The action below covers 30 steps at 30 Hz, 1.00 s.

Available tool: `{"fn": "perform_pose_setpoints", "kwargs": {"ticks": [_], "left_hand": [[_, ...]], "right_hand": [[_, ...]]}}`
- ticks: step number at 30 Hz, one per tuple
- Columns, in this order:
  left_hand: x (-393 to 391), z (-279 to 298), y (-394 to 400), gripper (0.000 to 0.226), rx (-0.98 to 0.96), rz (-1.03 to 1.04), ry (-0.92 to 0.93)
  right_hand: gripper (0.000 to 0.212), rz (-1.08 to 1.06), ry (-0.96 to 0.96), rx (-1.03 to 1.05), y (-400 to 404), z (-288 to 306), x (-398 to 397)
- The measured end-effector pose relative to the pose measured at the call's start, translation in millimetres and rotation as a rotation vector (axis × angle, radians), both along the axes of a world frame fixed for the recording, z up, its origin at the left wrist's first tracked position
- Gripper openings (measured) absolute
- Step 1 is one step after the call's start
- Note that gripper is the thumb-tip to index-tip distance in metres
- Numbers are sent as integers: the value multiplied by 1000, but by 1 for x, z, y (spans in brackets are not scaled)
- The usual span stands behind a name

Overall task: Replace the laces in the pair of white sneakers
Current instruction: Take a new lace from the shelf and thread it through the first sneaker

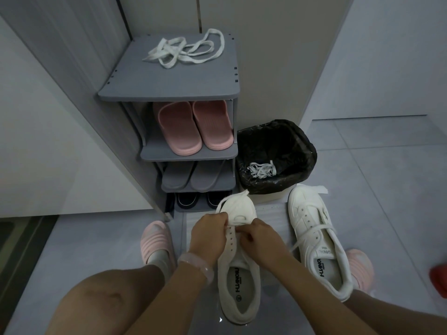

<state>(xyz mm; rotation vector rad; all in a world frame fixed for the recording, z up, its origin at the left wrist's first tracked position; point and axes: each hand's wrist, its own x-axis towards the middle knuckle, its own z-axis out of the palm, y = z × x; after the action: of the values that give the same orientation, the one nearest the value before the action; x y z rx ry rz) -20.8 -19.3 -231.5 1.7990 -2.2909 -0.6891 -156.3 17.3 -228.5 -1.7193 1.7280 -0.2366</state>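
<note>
Resting on the tiled floor (387,165) between the knees, a white sneaker (238,274) has its lace (232,198) pinched at the eyelets by left hand (209,234) and right hand (260,240); its mate (319,240) lies just right, below a lined bin (275,155) holding a bundled lace (262,169), with loose laces (186,50) atop the grey shoe rack (169,85).

Grey tiled floor (387,165) bearing two white sneakers (238,274), a black-lined waste bin (275,155) and a grey shoe rack (169,93); rack top carries loose white laces (186,49), lower shelves slippers (193,126), lowest apparently dark shoes.
</note>
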Motion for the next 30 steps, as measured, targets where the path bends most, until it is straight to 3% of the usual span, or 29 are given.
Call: {"fn": "perform_pose_setpoints", "kwargs": {"ticks": [14, 18, 21, 27, 30], "left_hand": [[-6, -2, -7, 23, 11, -86, -25], [-5, -9, -5, 9, 117, 152, 197], [-4, -10, -5, 26, 158, 289, 256], [-11, 4, 7, 21, 49, -20, -21], [-13, 7, 12, 27, 134, -116, -84]], "right_hand": [[39, -106, -106, 72, -1, -3, 4], [37, -136, -127, 64, -2, -2, 4], [34, -185, -147, 77, -5, -4, 3], [30, -238, -144, 95, -7, -8, 7], [32, -203, -88, 109, -9, -7, 7]]}}
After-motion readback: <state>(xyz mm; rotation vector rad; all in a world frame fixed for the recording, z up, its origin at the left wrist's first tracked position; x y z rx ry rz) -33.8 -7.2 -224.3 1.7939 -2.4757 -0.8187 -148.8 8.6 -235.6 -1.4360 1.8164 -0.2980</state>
